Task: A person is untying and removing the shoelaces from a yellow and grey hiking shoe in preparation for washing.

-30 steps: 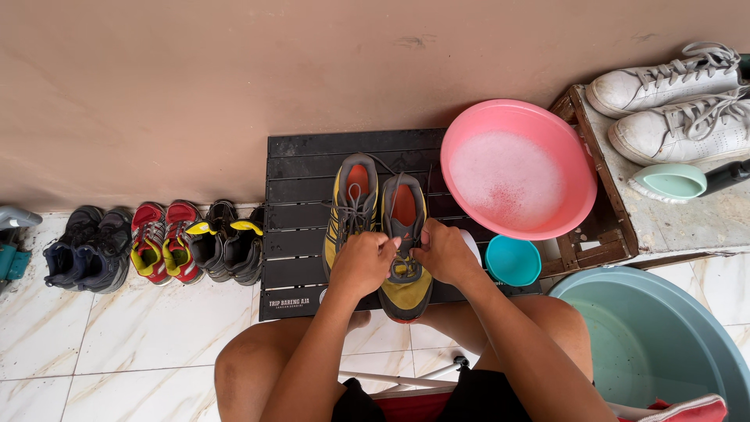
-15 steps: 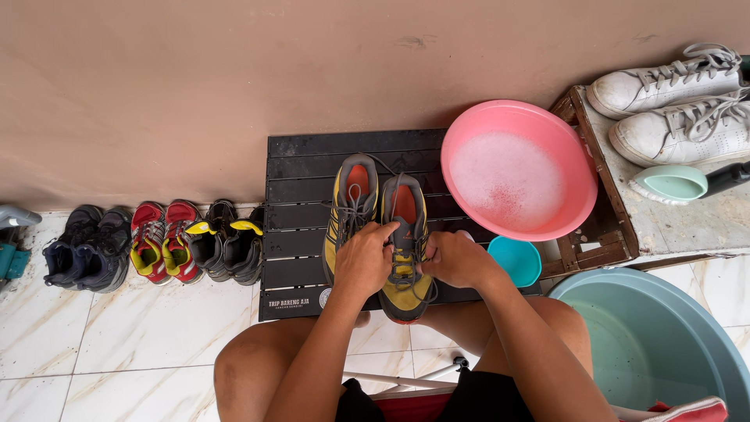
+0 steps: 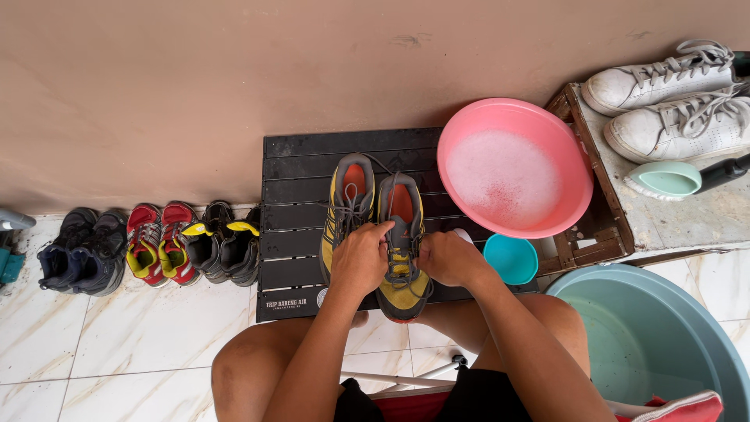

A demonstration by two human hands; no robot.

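Your left hand (image 3: 361,258) and right hand (image 3: 447,258) both pinch grey laces of right-hand yellow-grey mesh trainer with orange lining (image 3: 402,246), fingers closed narrow on lace. Trainer sits at frame centre on black slatted plastic worktop (image 3: 301,168), just beside its twin yellow-grey trainer (image 3: 348,199). Round pink plastic basin of soapy foam (image 3: 512,168) to upper right. Small teal plastic cup (image 3: 510,259) near your right hand. Large grey-green tub (image 3: 652,340) at lower right. Row of dark and red shoes (image 3: 148,248) at left.
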